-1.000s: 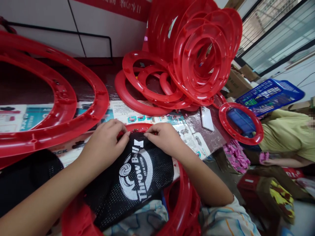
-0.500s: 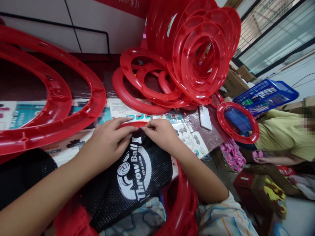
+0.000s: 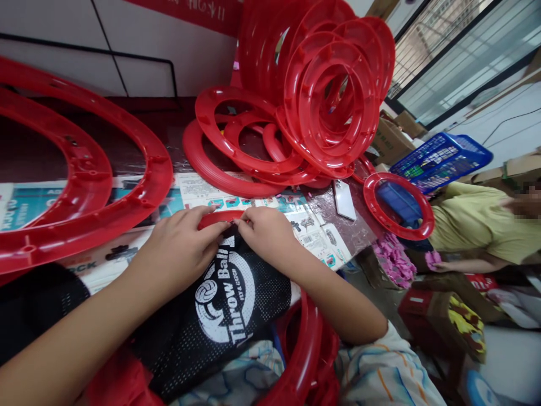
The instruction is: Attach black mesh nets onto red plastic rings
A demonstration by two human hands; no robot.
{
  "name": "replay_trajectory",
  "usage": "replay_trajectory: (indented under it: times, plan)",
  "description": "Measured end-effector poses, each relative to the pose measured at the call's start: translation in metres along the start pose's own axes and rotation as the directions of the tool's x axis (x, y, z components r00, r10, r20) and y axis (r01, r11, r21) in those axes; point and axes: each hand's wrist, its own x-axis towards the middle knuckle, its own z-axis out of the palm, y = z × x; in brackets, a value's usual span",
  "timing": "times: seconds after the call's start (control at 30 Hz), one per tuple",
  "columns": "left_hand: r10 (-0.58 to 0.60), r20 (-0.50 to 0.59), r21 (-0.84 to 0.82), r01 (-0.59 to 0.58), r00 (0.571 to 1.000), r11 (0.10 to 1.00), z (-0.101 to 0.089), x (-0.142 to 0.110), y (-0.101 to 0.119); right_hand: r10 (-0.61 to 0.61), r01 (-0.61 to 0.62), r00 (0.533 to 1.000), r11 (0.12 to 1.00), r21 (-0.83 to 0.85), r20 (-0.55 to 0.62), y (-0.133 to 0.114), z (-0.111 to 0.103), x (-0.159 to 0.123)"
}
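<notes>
A black mesh fabric (image 3: pixel 266 299) printed "Throw Ball" in white hangs from the table edge over my lap. Its upper edge lies against a red plastic ring (image 3: pixel 222 217), of which only a short arc shows between my hands. With thumb and fingers pinched, my left hand (image 3: pixel 186 239) holds the fabric edge at the ring. My right hand (image 3: pixel 266 234) pinches the same edge just to the right, its fingertips nearly touching the left ones. My fingers hide the exact spot where fabric and ring meet.
Large red rings (image 3: pixel 158 163) lie at the left, and a tall heap of red rings (image 3: pixel 333 107) stands at the back. A white card (image 3: pixel 344 200) lies near the table's right side. Beyond it are a blue basket (image 3: pixel 443 160) and a person in a yellow shirt (image 3: pixel 473 225) holding pink pieces.
The whole view has shifted slightly, so things appear further left. Both hands stay pinched at the fabric edge, and a little more of the red ring shows between them.
</notes>
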Motion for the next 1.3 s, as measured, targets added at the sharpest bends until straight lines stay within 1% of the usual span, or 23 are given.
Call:
replay_trajectory:
  times: [0.07,0.2,0.3,0.37,0.47,0.63,0.9,1.17,1.3]
  plan:
    - [0.000,0.008,0.016,-0.001,1.000,1.000,0.000,0.000,0.000,-0.002,0.002,1.000,1.000,-0.019,0.010,0.000,-0.002,-0.003]
    - [0.006,-0.004,0.007,-0.006,1.000,1.000,0.001,0.000,0.001,-0.017,0.012,0.999,0.993,0.119,0.045,0.009,-0.005,-0.011]
    - [0.018,-0.021,-0.005,-0.018,1.000,1.000,0.002,-0.001,0.000,-0.024,0.017,0.999,0.977,0.211,0.032,0.016,-0.004,-0.015]
    - [0.026,-0.030,-0.003,-0.026,0.999,1.000,0.003,-0.001,0.000,-0.011,0.010,1.000,0.973,0.231,0.003,0.018,-0.004,-0.016]
    - [0.029,-0.043,0.018,-0.028,0.999,0.999,0.004,-0.002,-0.001,0.024,-0.018,1.000,0.975,0.223,-0.021,0.020,-0.003,-0.015]
    - [0.042,-0.060,0.048,-0.040,0.997,0.998,0.006,-0.002,-0.001,0.052,-0.047,0.998,0.981,0.187,-0.022,0.023,-0.002,-0.010]
    - [0.029,-0.047,0.054,-0.027,0.998,0.998,0.004,-0.001,-0.001,0.077,-0.083,0.996,0.960,0.266,0.034,0.029,-0.002,-0.005]
    - [0.037,-0.044,0.079,-0.033,0.998,0.996,0.006,-0.003,0.000,0.096,-0.102,0.994,0.976,0.190,0.043,0.025,-0.004,-0.003]
    - [0.035,-0.035,0.086,-0.032,0.999,0.996,0.008,-0.002,-0.002,0.086,-0.094,0.995,0.984,0.152,0.059,0.025,-0.006,-0.002]
